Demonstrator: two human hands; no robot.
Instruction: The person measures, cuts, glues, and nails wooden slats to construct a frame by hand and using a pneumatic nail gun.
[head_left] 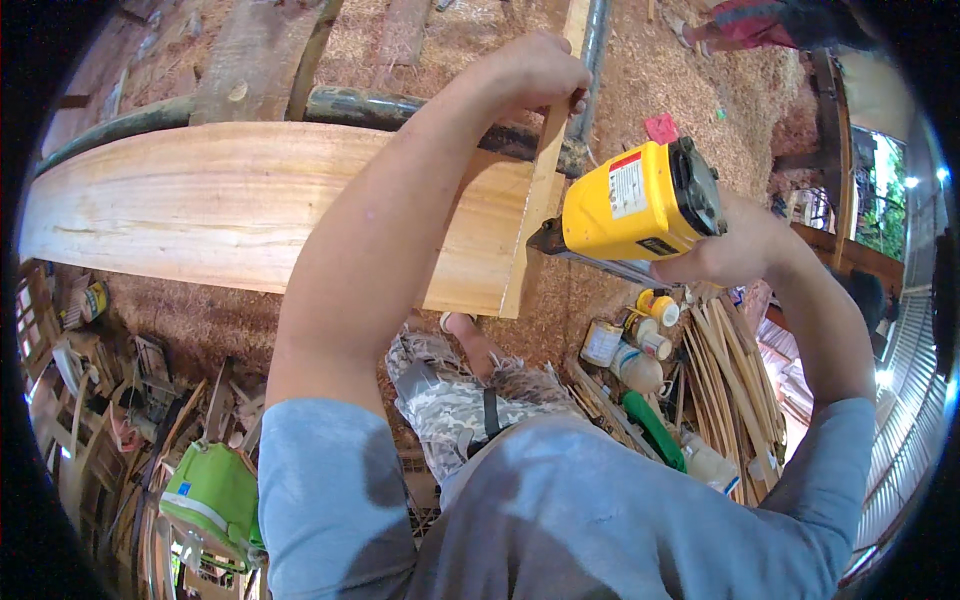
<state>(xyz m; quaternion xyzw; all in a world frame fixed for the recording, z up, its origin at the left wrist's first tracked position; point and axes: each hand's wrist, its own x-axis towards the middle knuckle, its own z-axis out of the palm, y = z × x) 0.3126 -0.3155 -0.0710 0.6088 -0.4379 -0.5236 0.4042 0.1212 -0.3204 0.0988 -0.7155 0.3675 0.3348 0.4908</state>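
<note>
Nearest is the blue shirt [600, 500]. The right hand [735, 245] is wrapped around the nailer [598, 222], its grip partly hidden. The yellow body bears a white label [628, 186] with a red band, its print too small to read, and a dark plate [657, 246] with unclear marking. The nailer's nose is beside the strip [532, 230]; contact cannot be told. The strip lies across the board's [230, 205] right end, the left hand [545, 72] closed around it farther along. Below, a jar [602, 342] wears a pale label, also illegible. Beyond is a pipe [360, 106].
</note>
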